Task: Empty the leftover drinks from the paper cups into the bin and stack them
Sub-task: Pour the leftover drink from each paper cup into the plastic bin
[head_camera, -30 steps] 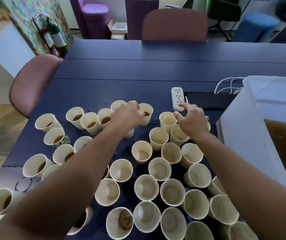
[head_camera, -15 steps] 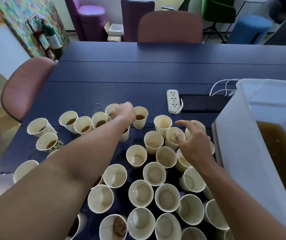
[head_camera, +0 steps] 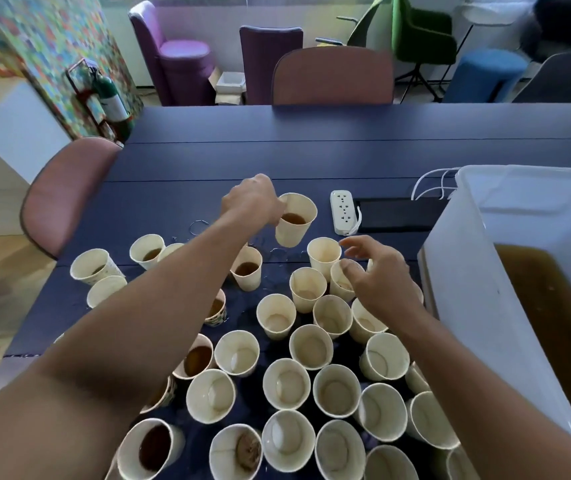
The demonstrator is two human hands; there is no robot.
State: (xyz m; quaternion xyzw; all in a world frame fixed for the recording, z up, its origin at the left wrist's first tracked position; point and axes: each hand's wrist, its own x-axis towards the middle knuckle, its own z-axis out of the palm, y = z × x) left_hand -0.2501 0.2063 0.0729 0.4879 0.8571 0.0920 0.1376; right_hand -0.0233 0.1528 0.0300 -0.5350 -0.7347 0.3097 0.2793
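Paper cup [head_camera: 293, 220] of brown drink pinched aloft by left hand [head_camera: 254, 202]; right hand [head_camera: 379, 278] hovers, fingers spread.

The left arm [head_camera: 159, 306] hides several cups [head_camera: 216, 308] beneath it.

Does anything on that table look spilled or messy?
Yes. Wet ring marks and droplets shine on the blue table behind the cups, and one front cup holds a soggy brown lump instead of drink.
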